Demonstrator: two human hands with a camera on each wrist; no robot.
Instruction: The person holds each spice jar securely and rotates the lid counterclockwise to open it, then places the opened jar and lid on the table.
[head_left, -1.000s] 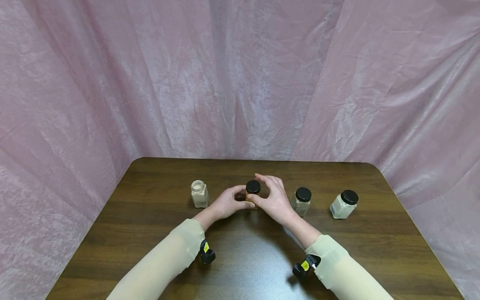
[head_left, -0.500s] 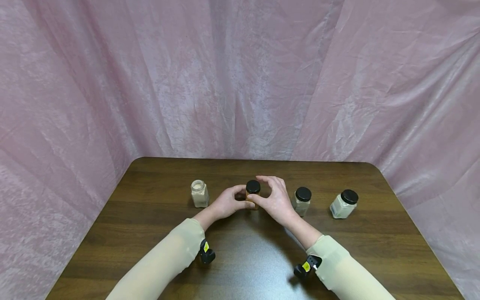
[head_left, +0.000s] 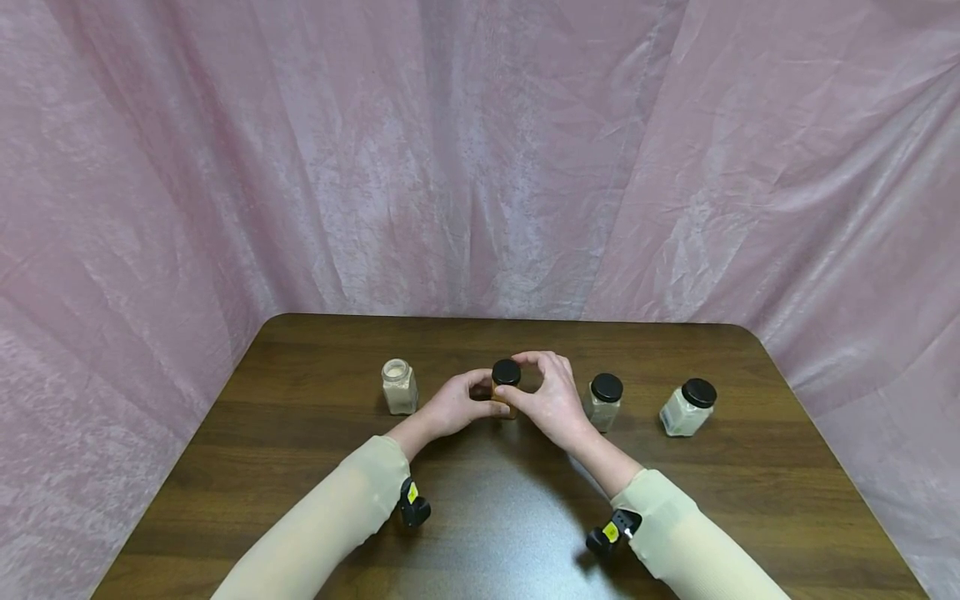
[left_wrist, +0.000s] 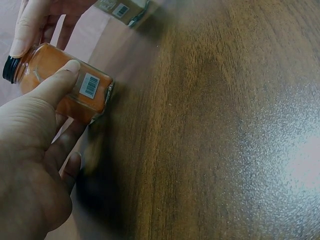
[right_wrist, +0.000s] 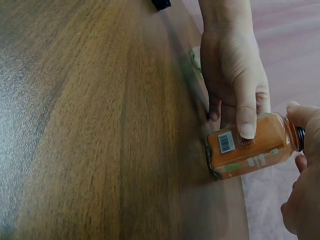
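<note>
In the head view, a jar of orange powder with a black lid [head_left: 506, 372] stands upright between my two hands. My left hand [head_left: 453, 406] grips its glass body, the thumb lying across the near side. My right hand [head_left: 553, 408] holds the top from the right, thumb and fingers around the lid. A barcode label shows on the orange jar [left_wrist: 90, 86] in the left wrist view. The right wrist view shows the same jar from the other side, with the black lid [right_wrist: 300, 138] partly hidden by my right thumb.
Left of my hands stands an open jar of pale powder [head_left: 400, 390]. To the right are two black-lidded jars, a beige one [head_left: 603, 403] close to my right wrist and a whitish one [head_left: 687, 408] farther out. Pink curtains [head_left: 480, 167] hang behind the wooden table [head_left: 300, 467].
My right fingers have drawn in slightly around the lid and shifted a little. My left hand and the jar have stayed in place.
</note>
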